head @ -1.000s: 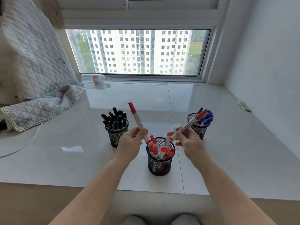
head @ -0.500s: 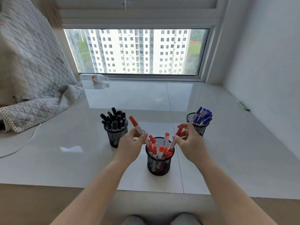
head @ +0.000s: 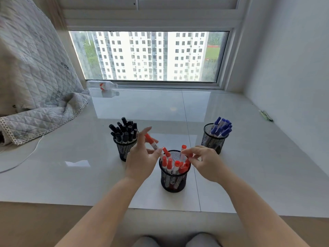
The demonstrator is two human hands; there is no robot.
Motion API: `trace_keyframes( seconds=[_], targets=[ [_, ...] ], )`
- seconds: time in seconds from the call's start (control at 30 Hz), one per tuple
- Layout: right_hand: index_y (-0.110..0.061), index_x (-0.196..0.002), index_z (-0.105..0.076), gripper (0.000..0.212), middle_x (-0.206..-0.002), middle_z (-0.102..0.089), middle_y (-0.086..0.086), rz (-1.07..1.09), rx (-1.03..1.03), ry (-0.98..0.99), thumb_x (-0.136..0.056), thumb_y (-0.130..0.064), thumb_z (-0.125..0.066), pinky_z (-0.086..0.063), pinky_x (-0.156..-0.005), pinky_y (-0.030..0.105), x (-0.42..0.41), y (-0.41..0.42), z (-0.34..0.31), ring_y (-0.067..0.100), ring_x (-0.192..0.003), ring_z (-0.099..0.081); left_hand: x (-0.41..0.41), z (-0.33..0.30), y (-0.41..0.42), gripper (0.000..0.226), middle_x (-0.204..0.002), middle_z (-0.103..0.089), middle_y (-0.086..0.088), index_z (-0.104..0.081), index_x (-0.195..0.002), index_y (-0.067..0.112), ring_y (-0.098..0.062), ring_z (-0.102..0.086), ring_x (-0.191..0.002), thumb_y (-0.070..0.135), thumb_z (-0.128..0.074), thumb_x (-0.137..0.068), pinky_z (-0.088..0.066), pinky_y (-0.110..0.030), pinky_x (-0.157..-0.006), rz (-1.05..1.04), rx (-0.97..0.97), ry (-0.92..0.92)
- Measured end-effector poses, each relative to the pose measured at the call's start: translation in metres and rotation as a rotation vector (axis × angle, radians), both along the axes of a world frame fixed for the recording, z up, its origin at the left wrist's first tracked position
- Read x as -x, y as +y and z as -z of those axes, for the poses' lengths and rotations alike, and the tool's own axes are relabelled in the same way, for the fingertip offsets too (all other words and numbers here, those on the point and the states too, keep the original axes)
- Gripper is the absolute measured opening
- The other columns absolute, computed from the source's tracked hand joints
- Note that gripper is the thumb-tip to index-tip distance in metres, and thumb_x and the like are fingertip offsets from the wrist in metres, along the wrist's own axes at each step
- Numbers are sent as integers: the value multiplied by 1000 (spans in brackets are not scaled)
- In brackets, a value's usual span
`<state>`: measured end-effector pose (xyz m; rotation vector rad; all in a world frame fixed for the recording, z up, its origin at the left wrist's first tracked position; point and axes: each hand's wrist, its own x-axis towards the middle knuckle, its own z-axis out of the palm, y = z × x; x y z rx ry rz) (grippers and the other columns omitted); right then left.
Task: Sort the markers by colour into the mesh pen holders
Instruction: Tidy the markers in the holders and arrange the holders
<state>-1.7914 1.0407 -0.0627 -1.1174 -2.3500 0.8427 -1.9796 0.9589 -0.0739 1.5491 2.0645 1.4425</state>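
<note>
Far left I've got a quilted blanket [head: 33,90] draped down onto the glossy white sill [head: 85,175], w/ a thin white cable [head: 26,155] snaking out from under its edge. Behind it, against the window [head: 151,56], a clear plastic bottle [head: 102,85] lies on its side. Next over is the black-marker holder [head: 124,150], a mesh cup packed w/ black markers [head: 124,131], caps up. My left hand [head: 142,159] sits just in front & right of that cup, partly covering its wall; it's grasping 1 red marker [head: 151,140] btwn thumb and fingers, cap pointing up-left, lower end angled toward the middle cup, other fingers splayed up. Whether the tip is already inside the rim I can't tell. Centre, closest to me: the red-marker holder [head: 173,180], mesh cup w/ approx 7 red markers [head: 170,164] leaning in it, 1 standing taller at the back. My right hand [head: 204,163] is at that cup's right rim, fingertips [head: 185,151] pinched loosely right by the tall marker's barrel and a red cap; can't say for sure if it's actually gripping anything or just touching. Further right and back, well apart from both hands, the blue-marker holder [head: 212,139] stands w/ blue markers [head: 221,127] fanned out of the top. Far right by the wall, a few thin green sticks [head: 266,115] lie on the sill; too small to ID.
</note>
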Motion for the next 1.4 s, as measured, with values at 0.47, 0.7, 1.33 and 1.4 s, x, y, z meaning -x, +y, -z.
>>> trace_keyframes(
  seconds=[0.47, 0.7, 1.33, 1.4],
  targets=[
    [-41, -88, -62, 12, -111, -48, -18, -195, -45, -177, -80, -34, -68, -38, -97, 27, -11, 2, -6, 6, -108, -48, 7, 5, 5, 22, -97, -69, 8, -69, -104, 25, -12, -63, -87, 31, -52, -93, -48, -27, -77, 127, 215, 235],
    [-38, -92, -65, 15, -108, -45, -18, -153, -83, -186, -78, -39, -69, -39, -97, 31, -7, 0, 4, 8, -110, -45, 13, 0, 12, 23, -98, -70, 7, -71, -104, 23, -11, -62, -96, 30, -52, -93, -48, -35, -91, 225, 329, 48],
    [-25, -78, -53, 18, -67, -52, -4, 370, 46, 759, -95, -27, -47, -42, -53, 18, -22, 10, -16, 3, -53, -47, -26, -45, 69, 27, -111, -60, 5, -60, -114, 25, -10, -53, -87, 35, -52, -91, -47, -31, -84, 345, 497, 490],
    [-21, -77, -53, 21, -64, -48, -3, 396, 92, 761, -95, -29, -47, -39, -54, 25, -22, 11, -16, 9, -54, -44, -31, -43, 75, 29, -112, -58, 3, -60, -114, 24, -12, -52, -94, 39, -53, -90, -45, -30, -84, 344, 548, 611]
  ],
)
